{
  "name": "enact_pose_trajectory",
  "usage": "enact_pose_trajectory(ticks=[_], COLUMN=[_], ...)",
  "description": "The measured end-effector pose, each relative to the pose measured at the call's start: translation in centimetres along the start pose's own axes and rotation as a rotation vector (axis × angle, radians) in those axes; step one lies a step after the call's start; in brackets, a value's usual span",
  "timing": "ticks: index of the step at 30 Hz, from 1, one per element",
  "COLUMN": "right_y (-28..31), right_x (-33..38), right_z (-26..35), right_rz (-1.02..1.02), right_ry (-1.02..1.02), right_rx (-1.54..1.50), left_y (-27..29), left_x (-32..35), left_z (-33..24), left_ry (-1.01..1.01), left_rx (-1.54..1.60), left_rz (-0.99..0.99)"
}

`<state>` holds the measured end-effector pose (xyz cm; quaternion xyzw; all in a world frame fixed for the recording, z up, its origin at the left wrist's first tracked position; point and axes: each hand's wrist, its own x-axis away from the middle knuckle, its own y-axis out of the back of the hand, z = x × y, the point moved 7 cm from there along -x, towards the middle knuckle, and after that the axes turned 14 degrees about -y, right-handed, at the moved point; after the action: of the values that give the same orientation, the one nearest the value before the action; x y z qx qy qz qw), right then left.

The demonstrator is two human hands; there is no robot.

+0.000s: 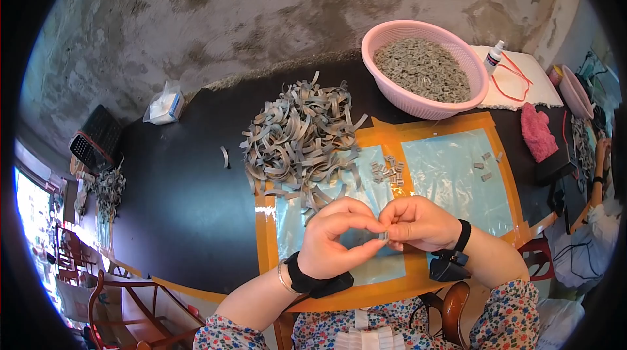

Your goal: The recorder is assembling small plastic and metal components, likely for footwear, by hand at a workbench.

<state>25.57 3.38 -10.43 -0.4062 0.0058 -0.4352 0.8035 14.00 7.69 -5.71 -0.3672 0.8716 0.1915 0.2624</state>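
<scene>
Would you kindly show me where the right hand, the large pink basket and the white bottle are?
Right hand (424, 223), head view, middle of the hand.
Large pink basket (415, 107), head view, near wall.
White bottle (493, 58), head view, body.

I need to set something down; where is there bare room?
Widest: the black tabletop, left of the strip pile, bar one loose strip. Also the right blue sheet, between the small-piece cluster and the few scattered pieces. Crowded: around the pink basket, left hand and right hand.
</scene>
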Motion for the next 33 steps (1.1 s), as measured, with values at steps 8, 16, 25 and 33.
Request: enact_pose_trajectory(ticks=[8,16,25,33], right_y=[0.3,0.4,0.6,0.2], right_x=[-0.1,0.1,-0.2,0.0], right_z=[0.0,0.5,0.3,1.0], right_rz=[0.01,-0.003,-0.002,-0.048], right_ry=[0.003,0.085,0.114,0.181], right_rx=[0.012,0.068,0.018,-0.011], left_y=[0.1,-0.1,0.3,0.5], left_x=[-0.2,-0.2,0.1,0.3], left_z=[-0.6,-0.4,0.7,1.2], left_ry=[-0.04,-0.008,0.007,0.026], left_rx=[-0.099,-0.097,0.006,-0.002], left_rz=[0.007,0.043,-0.031,-0.042])
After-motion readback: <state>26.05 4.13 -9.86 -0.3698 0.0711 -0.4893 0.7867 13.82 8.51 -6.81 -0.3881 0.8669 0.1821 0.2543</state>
